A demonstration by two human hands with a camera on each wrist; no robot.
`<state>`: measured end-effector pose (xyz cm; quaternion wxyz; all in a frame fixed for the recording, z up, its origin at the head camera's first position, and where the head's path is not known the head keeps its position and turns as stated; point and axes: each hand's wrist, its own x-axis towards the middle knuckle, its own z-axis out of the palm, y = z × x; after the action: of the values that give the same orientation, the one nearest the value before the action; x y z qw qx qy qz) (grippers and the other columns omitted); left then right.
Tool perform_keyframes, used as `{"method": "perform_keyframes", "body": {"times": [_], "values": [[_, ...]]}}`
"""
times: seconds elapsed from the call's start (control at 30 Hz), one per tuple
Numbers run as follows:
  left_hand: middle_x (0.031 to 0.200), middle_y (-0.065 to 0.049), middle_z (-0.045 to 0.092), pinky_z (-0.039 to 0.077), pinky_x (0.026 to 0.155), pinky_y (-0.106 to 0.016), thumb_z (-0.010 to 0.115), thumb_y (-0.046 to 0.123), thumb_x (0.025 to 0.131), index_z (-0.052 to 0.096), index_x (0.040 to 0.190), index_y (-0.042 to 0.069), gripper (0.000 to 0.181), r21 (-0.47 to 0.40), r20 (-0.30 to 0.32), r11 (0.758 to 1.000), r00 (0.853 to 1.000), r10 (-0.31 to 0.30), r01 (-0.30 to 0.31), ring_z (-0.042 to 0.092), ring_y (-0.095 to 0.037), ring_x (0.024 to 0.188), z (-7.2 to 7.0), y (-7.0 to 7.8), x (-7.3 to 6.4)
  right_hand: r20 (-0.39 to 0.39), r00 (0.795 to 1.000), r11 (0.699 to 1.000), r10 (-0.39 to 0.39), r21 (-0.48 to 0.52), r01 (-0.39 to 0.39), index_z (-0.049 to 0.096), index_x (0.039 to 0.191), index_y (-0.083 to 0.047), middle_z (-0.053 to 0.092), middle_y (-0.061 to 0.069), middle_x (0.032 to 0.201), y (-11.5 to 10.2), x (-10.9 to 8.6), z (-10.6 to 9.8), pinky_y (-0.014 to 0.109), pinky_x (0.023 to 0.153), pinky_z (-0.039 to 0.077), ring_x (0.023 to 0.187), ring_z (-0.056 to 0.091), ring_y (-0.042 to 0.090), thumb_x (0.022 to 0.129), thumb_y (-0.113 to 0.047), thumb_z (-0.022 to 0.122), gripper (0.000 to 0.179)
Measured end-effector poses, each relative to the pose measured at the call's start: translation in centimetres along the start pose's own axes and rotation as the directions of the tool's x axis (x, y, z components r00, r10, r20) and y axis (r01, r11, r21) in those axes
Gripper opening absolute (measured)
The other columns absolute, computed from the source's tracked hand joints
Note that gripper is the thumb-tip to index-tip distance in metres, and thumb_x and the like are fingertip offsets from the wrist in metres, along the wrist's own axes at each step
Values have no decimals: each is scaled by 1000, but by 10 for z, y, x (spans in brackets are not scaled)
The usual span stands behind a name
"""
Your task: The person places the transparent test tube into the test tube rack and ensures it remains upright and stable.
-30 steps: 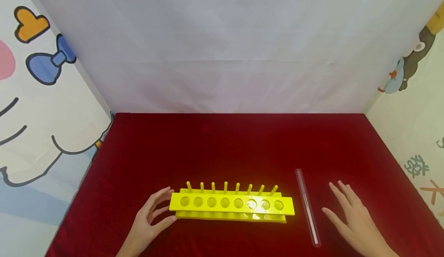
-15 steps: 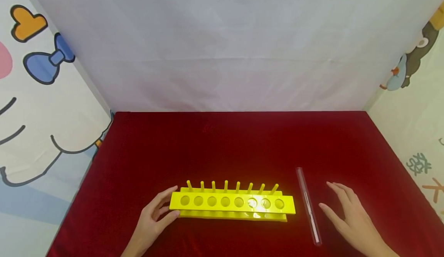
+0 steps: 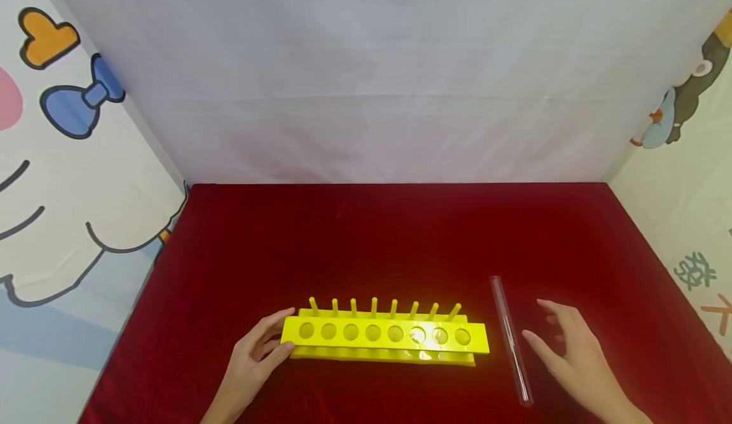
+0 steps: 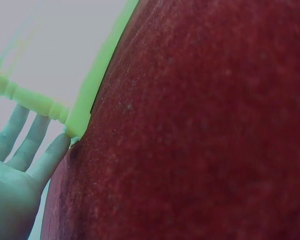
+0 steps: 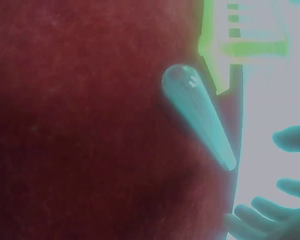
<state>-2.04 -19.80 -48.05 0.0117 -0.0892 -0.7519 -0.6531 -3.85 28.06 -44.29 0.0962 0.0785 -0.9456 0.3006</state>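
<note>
"What is taking up the most room?"

"The red cloth (image 3: 366, 239), spreading under everything. Its nap is looking soft, so I'm judging that it's giving some grip to whatever is lying there."

"And on it?"

"The yellow rack (image 3: 384, 342), standing crosswise on the near part of the cloth. It's looking like stiff, light plastic, so I'm guessing that a nudge could be shifting it easily. I'd be steadying it by an end."

"And the clear tube (image 3: 511, 341)?"

"It's lying on the cloth just beside the rack's right end, apart from it and slanting. Glass or plastic, I'm not managing to tell; I'd be treating it as fragile, slippery and ready to roll, pinching it lightly round the middle."

"The hands?"

"The left hand (image 3: 251, 355) is gripping the rack's left end, thumb in front and fingers behind. The right hand (image 3: 576, 355) is holding nothing: its fingers are curving loosely near the tube, not touching it."

"Smallest bits?"

"Eight pegs (image 3: 374, 307), rising along the rack's back edge. They're looking thin, so I'm not trusting them as handles."
</note>
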Motion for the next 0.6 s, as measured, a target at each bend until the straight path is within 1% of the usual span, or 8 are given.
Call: {"method": "perform_keyframes", "body": {"times": [0.13,0.37,0.43,0.6], "values": [[122,-14,55,52,79,-27,61,0,90,46,135,1,48,3,-4,1000,1000,-3,3,57,-17,105,0,-1,0,-11,1000,1000,17,-8,-17,51,125,-2,55,11,114,-4,2,2,18,68,48,92,52,22,80,-20,76,55],[122,-15,55,52,79,-27,60,-1,90,47,135,1,47,5,-3,1000,1000,9,-9,58,-17,105,0,-1,0,-25,1000,1000,8,-1,-8,52,124,-2,57,9,113,-8,4,5,23,65,50,89,50,11,78,-19,78,55],[122,-14,55,52,79,-27,60,0,90,47,135,1,47,8,-4,1000,1000,7,-7,58,-18,104,0,-1,0,-29,1000,1000,11,3,-11,52,123,-3,57,9,112,-8,5,6,23,64,50,87,50,11,78,-18,78,55],[122,-13,55,53,78,-27,61,1,90,49,134,3,46,13,-8,1000,1000,-8,8,58,-18,103,0,-1,1,-32,999,999,28,18,-28,52,123,-4,58,8,109,-10,6,9,24,62,50,85,54,15,78,-19,78,54]]}}
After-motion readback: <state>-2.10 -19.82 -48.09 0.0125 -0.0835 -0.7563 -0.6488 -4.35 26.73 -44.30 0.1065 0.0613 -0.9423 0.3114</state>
